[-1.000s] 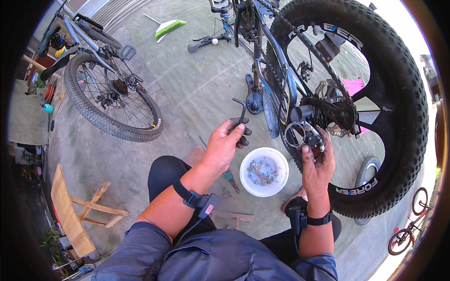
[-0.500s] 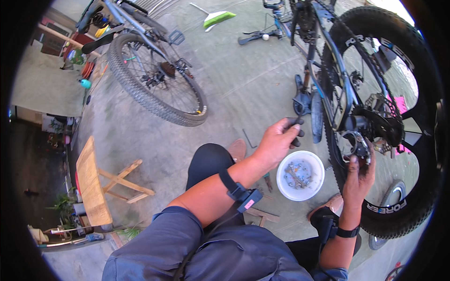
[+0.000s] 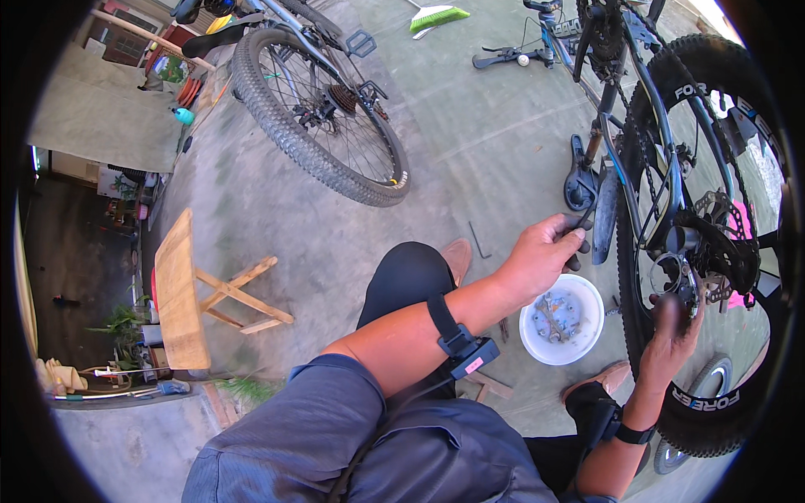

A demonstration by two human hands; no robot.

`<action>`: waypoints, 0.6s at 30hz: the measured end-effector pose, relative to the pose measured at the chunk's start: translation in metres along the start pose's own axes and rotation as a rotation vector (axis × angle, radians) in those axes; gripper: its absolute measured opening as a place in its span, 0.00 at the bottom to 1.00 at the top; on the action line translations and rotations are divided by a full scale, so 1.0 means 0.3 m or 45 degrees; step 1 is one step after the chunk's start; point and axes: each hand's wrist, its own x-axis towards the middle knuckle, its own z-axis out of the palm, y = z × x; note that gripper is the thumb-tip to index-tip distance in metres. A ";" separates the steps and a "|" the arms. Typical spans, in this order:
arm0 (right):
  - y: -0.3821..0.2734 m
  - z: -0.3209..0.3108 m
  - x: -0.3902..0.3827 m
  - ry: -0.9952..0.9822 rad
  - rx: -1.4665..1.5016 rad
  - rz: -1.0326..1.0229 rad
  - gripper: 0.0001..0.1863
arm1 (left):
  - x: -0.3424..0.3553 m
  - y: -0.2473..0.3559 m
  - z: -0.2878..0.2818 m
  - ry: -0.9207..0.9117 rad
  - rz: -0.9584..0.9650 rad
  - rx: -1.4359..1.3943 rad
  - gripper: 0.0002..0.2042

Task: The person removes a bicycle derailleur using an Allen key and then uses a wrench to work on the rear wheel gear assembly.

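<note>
My left hand (image 3: 555, 250) is closed in a pinch above the white bucket, its darkened fingertips around a thin dark rod (image 3: 588, 215) that is mostly hidden. Beside the bike's rear wheel, my right hand (image 3: 671, 342) grips a metal bike part with a round clamp ring (image 3: 668, 272); the thumb is blurred. The white bucket (image 3: 527, 337) stands below and between my hands, with small metal pieces and a wrench-like tool (image 3: 553, 321) inside. Next to my right hand is the upside-down bike's fat black tyre (image 3: 713, 427), with a brake disc (image 3: 715, 210) near its hub.
A second bike's knobbly wheel (image 3: 327, 163) lies toward the far left. A wooden folding stool (image 3: 180, 293) is at the left. An L-shaped hex key (image 3: 480, 241) rests on the floor past my knee. A bike saddle (image 3: 579, 180) and green broom (image 3: 440, 17) are farther off.
The whole view has swung, so things sit farther right. My left hand has shifted slightly right relative to the bucket. My right hand keeps its hold on the ringed part.
</note>
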 end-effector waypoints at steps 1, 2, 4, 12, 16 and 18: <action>0.011 -0.003 -0.001 0.003 -0.015 -0.023 0.24 | -0.001 -0.003 0.000 -0.005 0.002 0.014 0.14; 0.017 -0.009 -0.001 -0.008 0.017 -0.001 0.24 | 0.000 -0.004 0.001 -0.010 0.003 0.029 0.14; 0.022 -0.008 -0.001 0.015 0.021 0.011 0.25 | -0.002 -0.009 -0.002 -0.013 0.001 0.047 0.14; 0.052 -0.012 -0.014 0.084 0.023 -0.046 0.24 | -0.017 0.005 0.004 -0.020 -0.052 0.041 0.14; 0.056 -0.013 -0.017 0.092 0.093 0.001 0.22 | -0.014 -0.010 0.001 -0.014 -0.096 0.016 0.14; 0.053 -0.015 -0.015 0.057 0.126 0.015 0.22 | -0.009 -0.018 0.001 -0.032 -0.097 -0.013 0.14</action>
